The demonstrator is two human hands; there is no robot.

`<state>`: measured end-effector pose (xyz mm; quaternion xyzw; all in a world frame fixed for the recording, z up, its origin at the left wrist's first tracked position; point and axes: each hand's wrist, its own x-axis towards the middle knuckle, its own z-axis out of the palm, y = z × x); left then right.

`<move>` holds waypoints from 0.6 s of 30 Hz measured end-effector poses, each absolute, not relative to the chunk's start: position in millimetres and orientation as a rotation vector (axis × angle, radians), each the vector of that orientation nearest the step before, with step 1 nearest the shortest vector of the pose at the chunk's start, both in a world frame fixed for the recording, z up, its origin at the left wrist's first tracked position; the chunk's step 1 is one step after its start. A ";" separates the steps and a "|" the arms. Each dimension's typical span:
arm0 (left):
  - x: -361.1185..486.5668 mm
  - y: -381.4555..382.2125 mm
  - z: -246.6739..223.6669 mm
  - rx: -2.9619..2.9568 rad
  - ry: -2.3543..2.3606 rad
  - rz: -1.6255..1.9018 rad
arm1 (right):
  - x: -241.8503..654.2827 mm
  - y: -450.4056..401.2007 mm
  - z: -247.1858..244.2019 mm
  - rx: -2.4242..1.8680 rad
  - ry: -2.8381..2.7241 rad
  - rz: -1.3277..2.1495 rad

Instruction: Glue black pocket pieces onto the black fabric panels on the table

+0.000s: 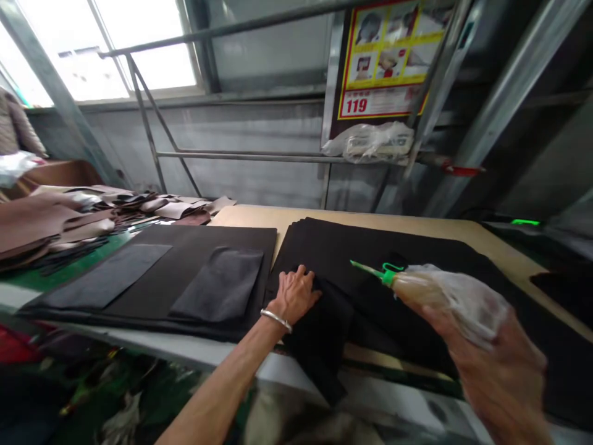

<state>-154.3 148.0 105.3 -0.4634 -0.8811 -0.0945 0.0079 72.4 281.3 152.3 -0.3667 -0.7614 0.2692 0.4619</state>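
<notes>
My right hand (pixel 491 352) is closed around a glue bottle (pixel 430 287) wrapped in clear plastic. Its thin green-tipped nozzle (pixel 370 269) points left above a stack of black sheets (pixel 393 247). Resting on the left edge of that stack, my left hand (pixel 296 293) has its fingers apart, with the thumb toward the right. Beside the thumb, a creased black fabric piece (pixel 324 352) drapes over the table's front edge. What lies under the palm is hidden.
To the left lies another dark stack (pixel 155 266) bearing two grey pieces, one of them a pocket-sized patch (pixel 217 284). Brown offcuts (pixel 50 222) are heaped farther left. Behind the table (pixel 259 214) runs a metal rail (pixel 259 157), with a plastic-wrapped bundle (pixel 370 142) on it.
</notes>
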 end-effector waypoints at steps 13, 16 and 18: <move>-195.5 166.3 108.0 -1.547 -2.681 -0.403 | 76.7 275.9 148.0 -0.930 -1.861 0.685; -203.5 172.3 105.1 -1.530 -2.716 -0.456 | 78.9 277.0 147.5 -0.923 -1.854 0.672; -207.2 176.1 102.4 -1.471 -2.735 -0.486 | 78.9 275.6 149.1 -0.930 -1.850 0.671</move>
